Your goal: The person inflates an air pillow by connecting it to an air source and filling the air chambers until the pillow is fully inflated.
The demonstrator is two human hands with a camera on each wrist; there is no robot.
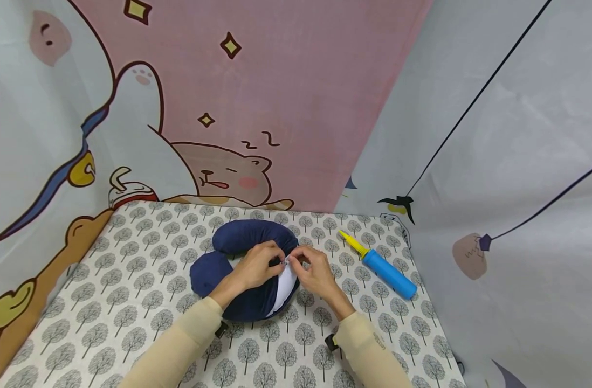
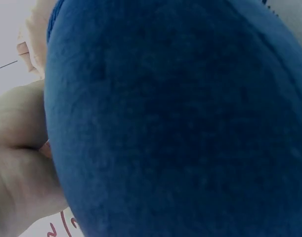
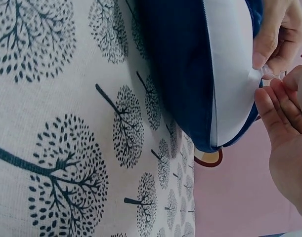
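Observation:
A navy, U-shaped neck pillow (image 1: 252, 235) lies on the tree-patterned cloth. Its cover is unzipped along one side, baring a smooth white inner bladder (image 3: 234, 74). From the bladder's edge sticks a small clear valve (image 3: 269, 74). My left hand (image 1: 259, 264) reaches across the pillow and pinches the valve at its base. With thumb and fingertips, my right hand (image 1: 317, 272) pinches the valve's outer end from the right side. In the left wrist view the navy cover (image 2: 180, 118) fills most of the picture and hides the fingertips.
To the right lies a blue hand pump (image 1: 388, 273) with a yellow nozzle (image 1: 352, 242), pointing away to the left. The patterned cloth (image 1: 126, 318) covers the table. Printed curtains (image 1: 315, 108) stand behind it and at both sides.

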